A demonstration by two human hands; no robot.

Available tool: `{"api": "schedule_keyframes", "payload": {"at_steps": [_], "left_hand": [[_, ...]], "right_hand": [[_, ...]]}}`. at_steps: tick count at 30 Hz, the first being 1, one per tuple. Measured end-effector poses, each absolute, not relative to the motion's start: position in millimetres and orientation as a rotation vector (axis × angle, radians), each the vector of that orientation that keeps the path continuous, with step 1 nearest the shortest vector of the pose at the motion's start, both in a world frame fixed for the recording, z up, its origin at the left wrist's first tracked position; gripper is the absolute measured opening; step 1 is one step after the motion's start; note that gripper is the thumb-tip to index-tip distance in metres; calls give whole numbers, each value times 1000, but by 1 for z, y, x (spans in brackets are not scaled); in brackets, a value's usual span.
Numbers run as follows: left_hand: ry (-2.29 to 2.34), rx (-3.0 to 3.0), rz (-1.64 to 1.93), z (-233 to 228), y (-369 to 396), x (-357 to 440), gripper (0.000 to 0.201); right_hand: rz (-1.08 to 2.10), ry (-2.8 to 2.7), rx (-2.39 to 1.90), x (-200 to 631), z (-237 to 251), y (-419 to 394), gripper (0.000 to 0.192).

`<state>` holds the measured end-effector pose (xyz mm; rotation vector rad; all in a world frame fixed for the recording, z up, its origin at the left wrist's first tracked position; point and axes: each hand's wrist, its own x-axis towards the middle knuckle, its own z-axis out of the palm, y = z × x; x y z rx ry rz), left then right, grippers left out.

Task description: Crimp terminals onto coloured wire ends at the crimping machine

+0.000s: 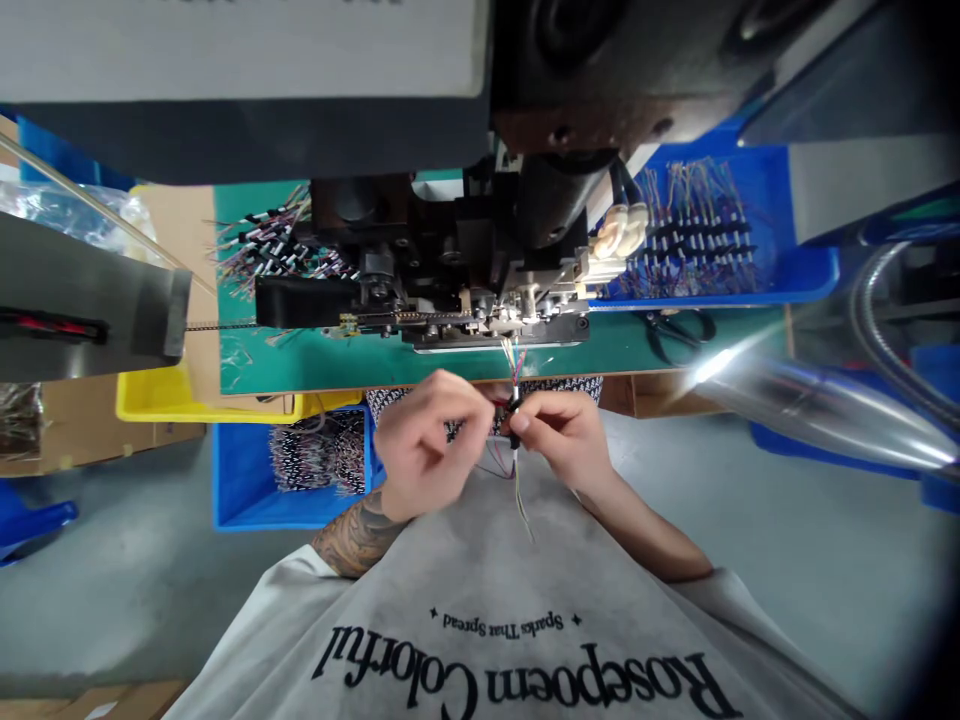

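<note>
My right hand [564, 432] is closed in a pinch on a short wire harness [515, 440] with a black sleeve, just in front of the green bench edge. The harness's thin coloured wires [516, 362] fan out at its far end, by the metal working parts [510, 318] of a bench machine. Its other loose wires hang toward my shirt. To the left, my left hand [431, 445] is slightly blurred, with fingers curled and thumb and forefinger together near the harness. What those fingertips hold, if anything, cannot be made out.
The dark machine head [555, 200] overhangs the green bench top [337, 365]. Bundled harnesses lie on the bench at left and in a blue tray [795, 285] at right, near black-handled scissors [679, 330]. A yellow tray [161, 398] and a blue bin [240, 505] are at left. A shiny flexible lamp arm stands right.
</note>
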<state>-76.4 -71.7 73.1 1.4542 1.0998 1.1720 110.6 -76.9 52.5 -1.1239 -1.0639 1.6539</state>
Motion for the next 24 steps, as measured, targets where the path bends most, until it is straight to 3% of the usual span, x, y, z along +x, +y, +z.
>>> {"api": "schedule_keyframes", "payload": {"at_steps": [7, 13, 24], "left_hand": [[1019, 998, 1027, 65, -61, -73, 22], [1013, 949, 1035, 66, -64, -74, 23], [881, 897, 949, 76, -64, -72, 49]], "right_hand": [[1377, -1410, -1101, 110, 57, -77, 26], [1233, -1225, -1197, 113, 59, -75, 17], [1408, -1044, -1182, 106, 70, -64, 15]]}}
